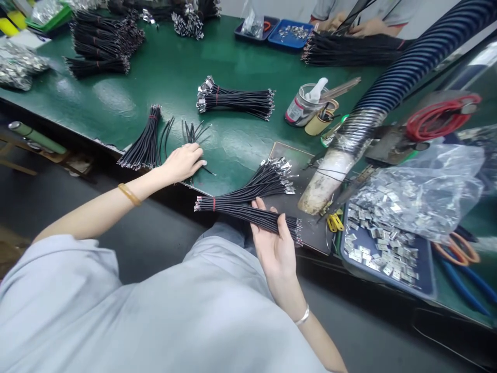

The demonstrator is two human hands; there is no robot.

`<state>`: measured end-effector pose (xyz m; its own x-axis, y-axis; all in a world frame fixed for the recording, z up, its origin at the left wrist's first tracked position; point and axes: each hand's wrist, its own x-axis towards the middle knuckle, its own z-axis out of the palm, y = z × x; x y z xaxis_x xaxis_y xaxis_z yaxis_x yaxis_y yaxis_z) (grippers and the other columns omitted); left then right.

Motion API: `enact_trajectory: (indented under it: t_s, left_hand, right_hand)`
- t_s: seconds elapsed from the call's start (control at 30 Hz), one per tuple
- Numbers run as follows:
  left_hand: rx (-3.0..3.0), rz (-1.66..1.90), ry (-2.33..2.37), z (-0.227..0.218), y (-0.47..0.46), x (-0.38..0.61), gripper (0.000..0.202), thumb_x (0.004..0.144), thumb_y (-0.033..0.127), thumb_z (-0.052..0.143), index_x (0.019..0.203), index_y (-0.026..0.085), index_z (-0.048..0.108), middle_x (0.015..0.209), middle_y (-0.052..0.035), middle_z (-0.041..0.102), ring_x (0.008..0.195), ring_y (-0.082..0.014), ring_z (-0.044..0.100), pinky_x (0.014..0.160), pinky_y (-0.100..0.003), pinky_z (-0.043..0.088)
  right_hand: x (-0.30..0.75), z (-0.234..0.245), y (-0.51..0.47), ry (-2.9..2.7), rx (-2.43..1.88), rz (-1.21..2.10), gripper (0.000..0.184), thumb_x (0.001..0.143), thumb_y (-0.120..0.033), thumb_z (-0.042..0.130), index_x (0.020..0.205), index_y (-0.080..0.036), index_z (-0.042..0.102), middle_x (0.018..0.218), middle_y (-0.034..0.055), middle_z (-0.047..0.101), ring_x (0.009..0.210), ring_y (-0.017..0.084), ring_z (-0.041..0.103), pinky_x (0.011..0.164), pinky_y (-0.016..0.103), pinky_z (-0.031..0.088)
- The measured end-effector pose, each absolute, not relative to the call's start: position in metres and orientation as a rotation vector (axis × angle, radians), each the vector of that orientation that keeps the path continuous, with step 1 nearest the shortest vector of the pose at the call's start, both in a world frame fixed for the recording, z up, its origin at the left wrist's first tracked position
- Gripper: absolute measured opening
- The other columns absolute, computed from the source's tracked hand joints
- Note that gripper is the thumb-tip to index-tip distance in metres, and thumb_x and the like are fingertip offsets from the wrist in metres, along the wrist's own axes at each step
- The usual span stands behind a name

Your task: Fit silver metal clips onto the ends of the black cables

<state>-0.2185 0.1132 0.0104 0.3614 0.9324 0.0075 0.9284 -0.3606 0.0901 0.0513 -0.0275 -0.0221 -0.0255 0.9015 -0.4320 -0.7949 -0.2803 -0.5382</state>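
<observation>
My right hand holds a bundle of black wires tied with a red band, palm up, over the near edge of the green table. Beside it a second bundle with metal terminals fans out on a dark metal plate. My left hand reaches left, its fingers curled down onto a few loose black wires near the table's edge. A tied wire bundle lies just left of that hand.
Another tied bundle lies mid-table; piles of bundles sit far left. A ribbed black hose ends near the plate. A blue tray of metal clips and a plastic bag are right. Another person's hands work far back.
</observation>
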Motion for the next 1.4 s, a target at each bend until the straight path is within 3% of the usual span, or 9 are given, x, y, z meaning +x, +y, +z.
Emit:
enact_trajectory:
  t_s: [0.27, 0.43, 0.53, 0.67, 0.77, 1.0, 1.13, 1.27, 1.4]
  left_hand:
    - [2.403, 0.215, 1.666, 0.011, 0.126, -0.293, 0.014, 0.078, 0.029, 0.055, 0.074, 0.019, 0.064, 0.135, -0.0153, 0.069, 0.111, -0.0298, 0.07, 0.101, -0.044, 0.054]
    - [2.419, 0.282, 1.769, 0.021, 0.12, -0.286, 0.022, 0.08, 0.029, 0.059, 0.096, 0.02, 0.072, 0.122, -0.011, 0.075, 0.121, -0.033, 0.066, 0.118, -0.062, 0.036]
    - [2.447, 0.472, 1.645, 0.034, 0.091, -0.244, 0.027, 0.092, 0.032, 0.055, 0.108, 0.019, 0.073, 0.122, -0.0129, 0.076, 0.121, -0.031, 0.067, 0.114, -0.055, 0.044]
    - [2.558, 0.58, 1.06, 0.043, 0.048, -0.165, 0.034, 0.101, 0.039, 0.052, 0.118, 0.017, 0.071, 0.123, -0.014, 0.075, 0.123, -0.029, 0.067, 0.112, -0.049, 0.049]
    - [2.538, 0.516, 0.833, 0.036, 0.034, -0.12, 0.034, 0.104, 0.026, 0.043, 0.124, 0.017, 0.069, 0.128, -0.0153, 0.074, 0.13, -0.0285, 0.064, 0.117, -0.05, 0.045]
    - [2.407, 0.309, 1.017, 0.015, 0.04, -0.09, 0.042, 0.108, 0.033, 0.032, 0.135, 0.022, 0.063, 0.143, -0.0078, 0.068, 0.152, -0.028, 0.044, 0.128, -0.059, 0.028]
    - [2.447, 0.295, 1.107, 0.006, 0.044, -0.088, 0.048, 0.109, 0.035, 0.028, 0.14, 0.017, 0.06, 0.148, -0.0112, 0.064, 0.155, -0.0271, 0.041, 0.129, -0.057, 0.026]
    - [2.5, 0.338, 1.125, -0.004, 0.053, -0.085, 0.053, 0.109, 0.036, 0.026, 0.146, 0.011, 0.054, 0.155, -0.0159, 0.057, 0.156, -0.0262, 0.04, 0.128, -0.05, 0.032]
    - [2.545, 0.423, 1.136, -0.006, 0.068, -0.078, 0.051, 0.109, 0.036, 0.027, 0.143, 0.011, 0.055, 0.15, -0.0171, 0.061, 0.155, -0.0254, 0.041, 0.124, -0.044, 0.04]
  right_hand:
    - [0.05, -0.022, -0.024, -0.174, -0.821, 1.633, 0.017, 0.09, -0.043, 0.075, 0.089, -0.027, 0.072, 0.122, 0.0018, 0.079, 0.127, 0.016, 0.069, 0.124, 0.042, 0.045]
    - [0.047, -0.024, -0.024, -0.194, -0.82, 1.612, 0.019, 0.089, -0.046, 0.076, 0.092, -0.028, 0.07, 0.121, -0.0002, 0.079, 0.128, 0.015, 0.068, 0.124, 0.042, 0.046]
    - [0.045, -0.023, -0.023, -0.177, -0.826, 1.6, 0.018, 0.09, -0.046, 0.074, 0.092, -0.028, 0.071, 0.12, -0.0004, 0.079, 0.125, 0.015, 0.069, 0.123, 0.042, 0.046]
    - [0.044, -0.022, -0.023, -0.148, -0.836, 1.599, 0.018, 0.095, -0.044, 0.068, 0.092, -0.027, 0.072, 0.118, 0.0011, 0.08, 0.122, 0.015, 0.07, 0.12, 0.04, 0.049]
    - [0.044, -0.022, -0.022, -0.134, -0.869, 1.575, 0.021, 0.099, -0.044, 0.061, 0.093, -0.027, 0.072, 0.112, -0.0005, 0.079, 0.12, 0.014, 0.07, 0.117, 0.038, 0.051]
    - [0.042, -0.022, -0.017, -0.111, -0.824, 1.569, 0.027, 0.103, -0.042, 0.051, 0.093, -0.028, 0.072, 0.106, -0.0032, 0.078, 0.121, 0.013, 0.067, 0.118, 0.037, 0.05]
    - [0.045, -0.021, -0.018, -0.088, -0.763, 1.585, 0.026, 0.103, -0.041, 0.051, 0.092, -0.029, 0.071, 0.103, -0.0042, 0.078, 0.125, 0.015, 0.067, 0.119, 0.042, 0.05]
    - [0.053, -0.02, -0.024, -0.075, -0.729, 1.616, 0.026, 0.102, -0.044, 0.053, 0.09, -0.028, 0.07, 0.105, -0.0019, 0.08, 0.125, 0.016, 0.068, 0.119, 0.043, 0.05]
    - [0.059, -0.015, -0.021, -0.03, -0.705, 1.645, 0.031, 0.105, -0.042, 0.046, 0.09, -0.027, 0.07, 0.11, -0.0009, 0.079, 0.131, 0.015, 0.064, 0.122, 0.042, 0.048]
